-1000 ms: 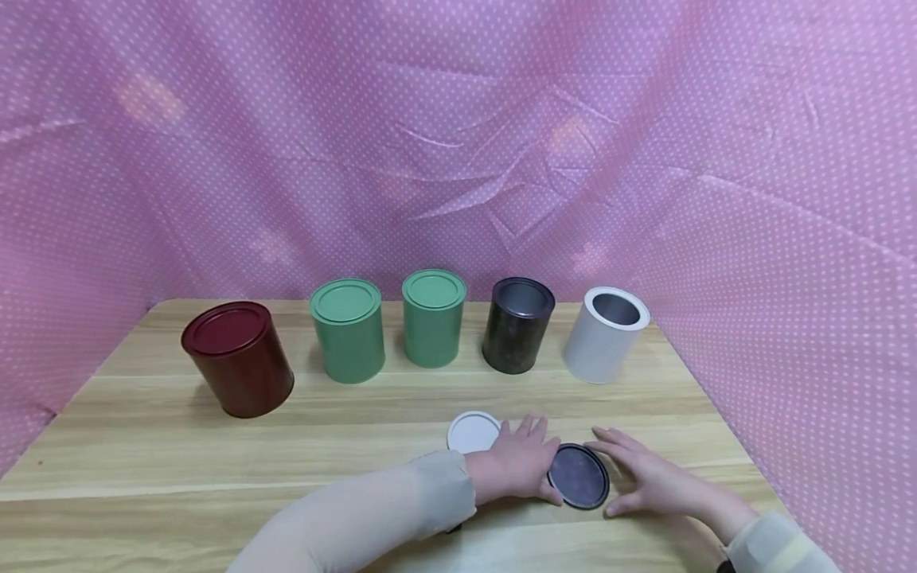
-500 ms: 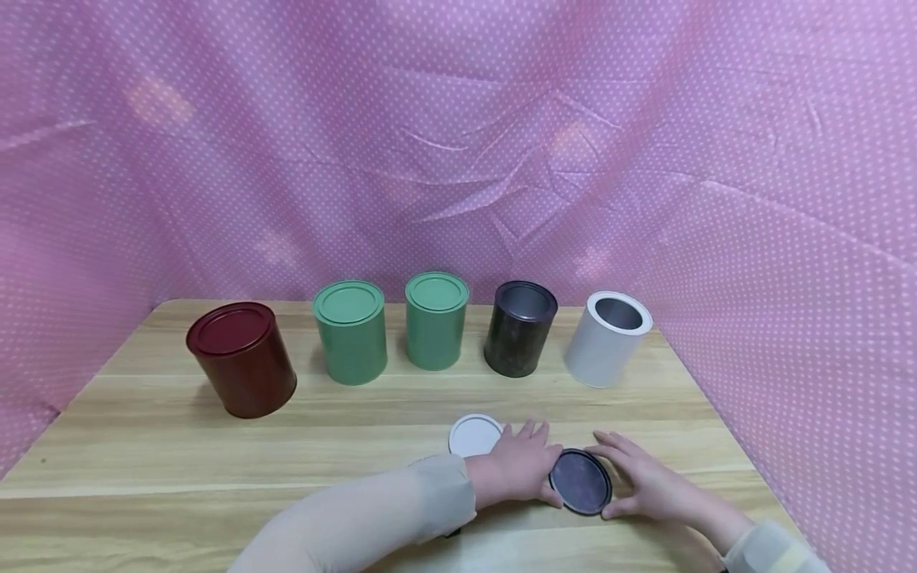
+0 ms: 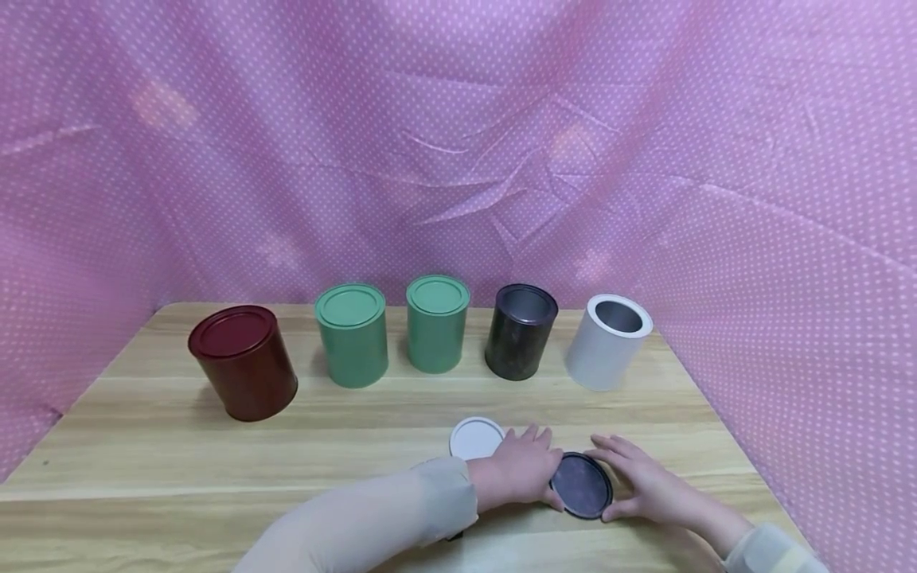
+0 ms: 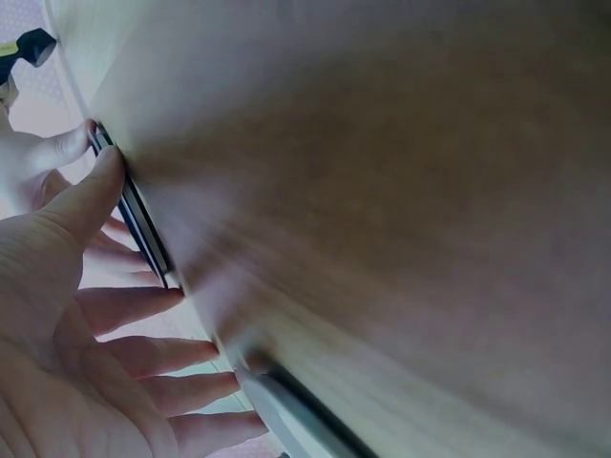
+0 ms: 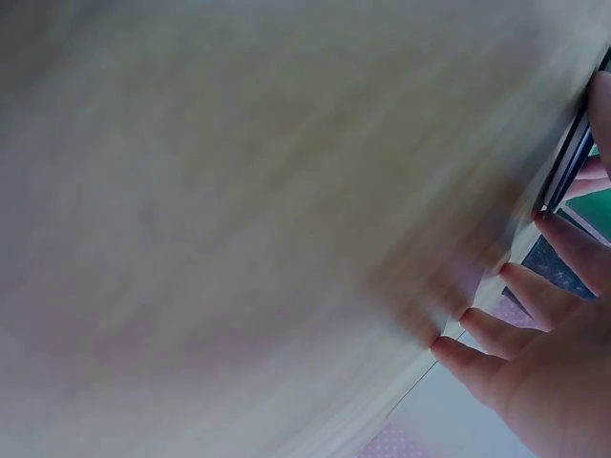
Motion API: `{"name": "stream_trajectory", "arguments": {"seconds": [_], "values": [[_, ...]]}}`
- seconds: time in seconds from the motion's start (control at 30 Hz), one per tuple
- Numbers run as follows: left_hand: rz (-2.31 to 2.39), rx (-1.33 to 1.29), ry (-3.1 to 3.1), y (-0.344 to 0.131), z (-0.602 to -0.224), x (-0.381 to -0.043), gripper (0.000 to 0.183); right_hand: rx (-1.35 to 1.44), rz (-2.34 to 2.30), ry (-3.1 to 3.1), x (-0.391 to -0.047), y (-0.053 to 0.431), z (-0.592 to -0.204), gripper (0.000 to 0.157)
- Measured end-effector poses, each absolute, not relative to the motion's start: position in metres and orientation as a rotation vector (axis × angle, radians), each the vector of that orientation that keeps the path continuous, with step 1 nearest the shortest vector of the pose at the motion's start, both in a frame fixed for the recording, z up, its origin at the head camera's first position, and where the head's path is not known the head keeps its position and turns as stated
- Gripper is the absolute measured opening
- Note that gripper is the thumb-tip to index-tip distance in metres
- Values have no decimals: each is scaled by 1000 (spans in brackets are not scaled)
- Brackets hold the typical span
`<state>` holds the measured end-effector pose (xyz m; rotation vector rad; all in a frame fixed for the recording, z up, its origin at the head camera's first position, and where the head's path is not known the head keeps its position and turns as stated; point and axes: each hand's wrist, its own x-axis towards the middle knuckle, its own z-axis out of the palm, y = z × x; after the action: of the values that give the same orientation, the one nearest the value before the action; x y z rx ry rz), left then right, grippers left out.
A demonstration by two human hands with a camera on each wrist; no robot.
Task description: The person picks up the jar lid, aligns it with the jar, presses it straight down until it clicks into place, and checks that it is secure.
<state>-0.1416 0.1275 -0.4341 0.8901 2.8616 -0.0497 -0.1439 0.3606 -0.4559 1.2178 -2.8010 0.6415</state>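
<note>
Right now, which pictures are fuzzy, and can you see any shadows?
Head view: mostly clear, with a soft shadow by the red can; it and the white can look tilted outward, maybe lens distortion. Left wrist view: tabletop brownish and blurry, the left hand sharper. Right wrist view: tabletop blurry too, with reddish smears, perhaps reflections, near the right hand.

Pink dotted curtain (image 3: 458, 159) behind red can (image 3: 247, 370), 2 green cans (image 3: 357, 350).

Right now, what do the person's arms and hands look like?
The left sleeve is pale beige with a greyer cuff; the right sleeve is pale grey with a yellowish patch. The left hand and right hand are ungloved. A small black piece, unidentifiable, shows below the left cuff.
</note>
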Motion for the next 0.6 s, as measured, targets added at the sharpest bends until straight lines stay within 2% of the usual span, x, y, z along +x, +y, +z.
{"name": "stream_trajectory", "arguments": {"seconds": [0.6], "values": [[67, 870, 2870, 135, -435, -137, 61, 1294, 699, -2799, -142, 372, -455, 73]]}}
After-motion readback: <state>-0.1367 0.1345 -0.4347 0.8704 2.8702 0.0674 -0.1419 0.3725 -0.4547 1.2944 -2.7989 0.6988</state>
